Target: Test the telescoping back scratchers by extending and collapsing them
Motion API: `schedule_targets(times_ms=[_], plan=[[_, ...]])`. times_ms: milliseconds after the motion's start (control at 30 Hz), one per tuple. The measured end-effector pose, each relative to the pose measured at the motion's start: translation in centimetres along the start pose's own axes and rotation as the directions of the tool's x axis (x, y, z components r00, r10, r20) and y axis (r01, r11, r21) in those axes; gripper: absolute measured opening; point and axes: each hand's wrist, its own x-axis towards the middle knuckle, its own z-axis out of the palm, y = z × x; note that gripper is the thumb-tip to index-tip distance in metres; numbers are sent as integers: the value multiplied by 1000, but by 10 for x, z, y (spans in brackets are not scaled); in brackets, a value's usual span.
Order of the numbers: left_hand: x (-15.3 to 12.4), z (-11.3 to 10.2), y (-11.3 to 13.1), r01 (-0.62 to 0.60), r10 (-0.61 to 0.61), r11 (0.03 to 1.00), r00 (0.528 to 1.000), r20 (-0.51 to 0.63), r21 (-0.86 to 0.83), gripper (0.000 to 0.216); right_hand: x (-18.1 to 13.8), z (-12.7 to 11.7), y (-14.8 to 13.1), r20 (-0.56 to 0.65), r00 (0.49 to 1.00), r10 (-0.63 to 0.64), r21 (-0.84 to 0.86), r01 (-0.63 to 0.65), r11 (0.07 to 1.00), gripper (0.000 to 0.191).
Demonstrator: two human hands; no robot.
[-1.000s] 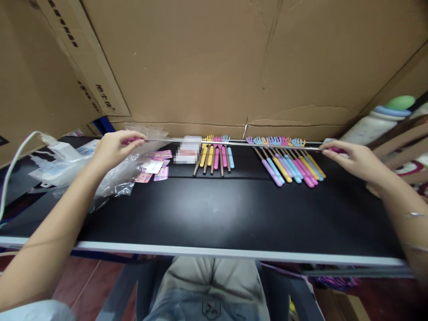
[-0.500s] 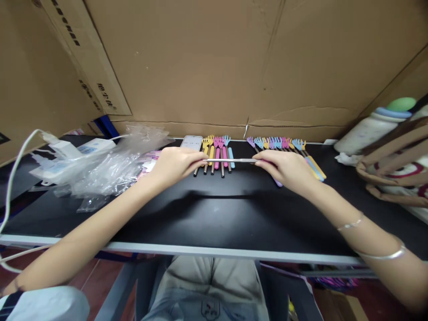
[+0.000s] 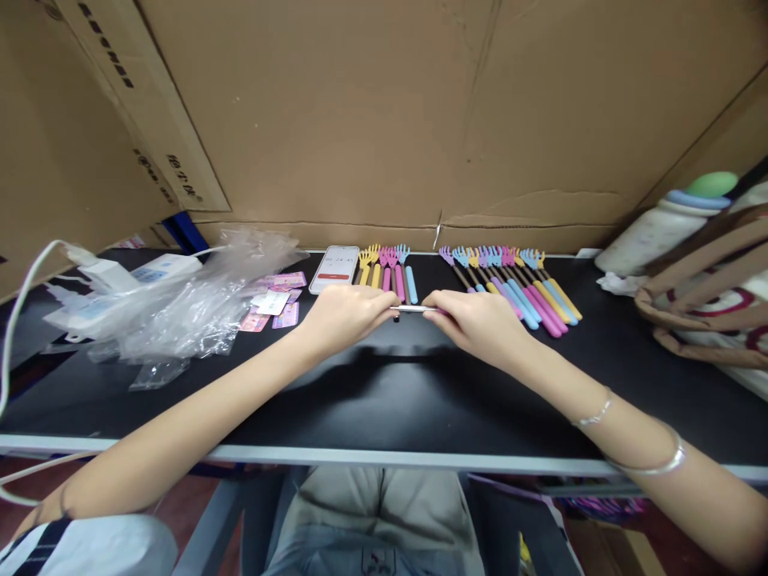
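Item: telescopic rod point(image 3: 413, 308), thin and metallic, held level just above the black table point(image 3: 384, 400), in front of the near ends of the left row of scratchers point(image 3: 387, 270). We see only a short bright length of it between the two hands.

Left hand point(image 3: 346, 314): fingers pressed together around the rod's left end, pinching it.

Right hand point(image 3: 477, 322): fingers closed around the rod's right end, where a trace of pink shows. Two thin bracelets point(image 3: 648, 466) sit on this forearm.

Change noted: a second ago we held the rod at full stretch, the hands far apart at the back of the table, along the heads of the scratchers. Half a second ago a middling length showed between the hands. Now the hands nearly meet at the table's middle and the visible rod is much shorter.

Also on the table:
- right row of scratchers point(image 3: 510, 282), pastel handles fanned out, just right of the right hand and no longer covered by it;
- phone point(image 3: 334, 268), just left of the left row, its screen showing;
- small pink cards point(image 3: 273, 304), between the phone and a crumpled clear plastic bag point(image 3: 192, 304);
- white charger with cable point(image 3: 108, 274), far left.

Backdrop: cardboard wall point(image 3: 384, 120). Far right: a bottle point(image 3: 654, 228) and a brown-strapped bag point(image 3: 702, 304).
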Motion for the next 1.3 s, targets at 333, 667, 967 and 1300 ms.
schedule_targets(times_ms=[333,667,967,1300], plan=[[1,-17,-10,-31,29,997,999,30,65,42,1,-13,-3,-6,1000,-27,-225,25,974,45],[-73,-45,-119,265,-352,873,923,153,410,41,-68,-29,146,20,955,295,-533,-239,812,31],[-92,-48,-142,320,-380,883,917,123,343,34,-101,-29,192,27,937,349,-486,-293,824,25],[-94,-42,-136,337,-392,895,906,156,291,28,-107,-21,195,100,928,358,-413,-289,864,27]])
